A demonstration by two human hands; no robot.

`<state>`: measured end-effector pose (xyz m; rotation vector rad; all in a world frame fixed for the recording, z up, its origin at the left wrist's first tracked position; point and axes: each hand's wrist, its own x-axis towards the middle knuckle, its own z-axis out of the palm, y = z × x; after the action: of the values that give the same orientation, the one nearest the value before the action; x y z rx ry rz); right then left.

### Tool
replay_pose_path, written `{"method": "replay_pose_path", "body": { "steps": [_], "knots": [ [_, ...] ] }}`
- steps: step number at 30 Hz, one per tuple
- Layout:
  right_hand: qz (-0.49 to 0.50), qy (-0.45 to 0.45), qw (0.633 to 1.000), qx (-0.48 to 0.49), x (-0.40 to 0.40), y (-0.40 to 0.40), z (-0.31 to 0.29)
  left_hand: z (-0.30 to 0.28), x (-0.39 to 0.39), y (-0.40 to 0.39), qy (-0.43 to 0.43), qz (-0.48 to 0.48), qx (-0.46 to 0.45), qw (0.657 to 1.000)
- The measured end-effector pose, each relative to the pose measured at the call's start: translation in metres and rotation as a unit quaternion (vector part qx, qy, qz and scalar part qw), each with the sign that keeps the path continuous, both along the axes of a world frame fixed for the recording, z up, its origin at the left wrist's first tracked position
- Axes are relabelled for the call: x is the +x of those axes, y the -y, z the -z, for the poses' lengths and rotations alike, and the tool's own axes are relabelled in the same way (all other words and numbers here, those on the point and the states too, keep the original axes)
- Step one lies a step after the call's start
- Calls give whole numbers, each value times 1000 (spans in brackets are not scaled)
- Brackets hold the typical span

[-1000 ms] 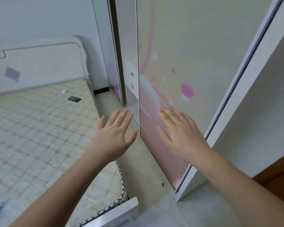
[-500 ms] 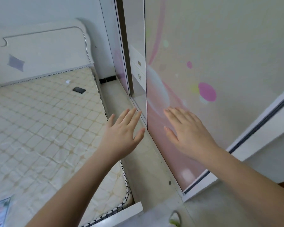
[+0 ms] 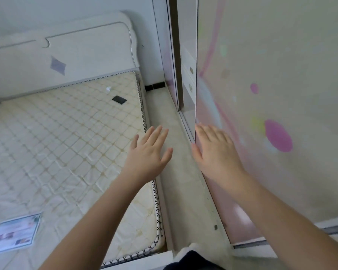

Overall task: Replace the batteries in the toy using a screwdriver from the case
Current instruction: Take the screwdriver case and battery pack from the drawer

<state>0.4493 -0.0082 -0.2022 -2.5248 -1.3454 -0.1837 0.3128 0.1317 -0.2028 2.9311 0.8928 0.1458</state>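
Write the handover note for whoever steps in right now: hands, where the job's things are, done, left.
Left hand: open, holds nothing, in the air over the gap between mattress and wardrobe.
Right hand: open, flat at the sliding wardrobe door, near its edge.
Toy, screwdriver case, batteries: none in view. Door partly open; drawers show inside.
Done: nothing visible.
Left: find the case and toy, unscrew, swap batteries, close up.

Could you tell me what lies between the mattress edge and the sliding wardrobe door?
In the head view, only a bare strip of pale tiled floor separates the quilted cream mattress from the pink-patterned sliding wardrobe door.
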Motion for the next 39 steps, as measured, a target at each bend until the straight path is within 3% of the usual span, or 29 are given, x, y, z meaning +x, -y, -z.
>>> {"method": "replay_pose_path", "body": {
  "steps": [9, 21, 29, 39],
  "knots": [
    [-24, -30, 999, 5, 44, -88, 11, 0, 57, -67, -8, -13, 4, 1000],
    [-73, 2, 997, -38, 134, -273, 5, 5, 122, -249, 39, -52, 9, 998],
    [-85, 41, 994, -53, 170, -356, 13, 7, 155, -335, -17, -47, -20, 999],
    [-97, 32, 995, -6, 254, -484, 25, 3, 239, -452, -12, -59, 14, 998]
  ]
}}
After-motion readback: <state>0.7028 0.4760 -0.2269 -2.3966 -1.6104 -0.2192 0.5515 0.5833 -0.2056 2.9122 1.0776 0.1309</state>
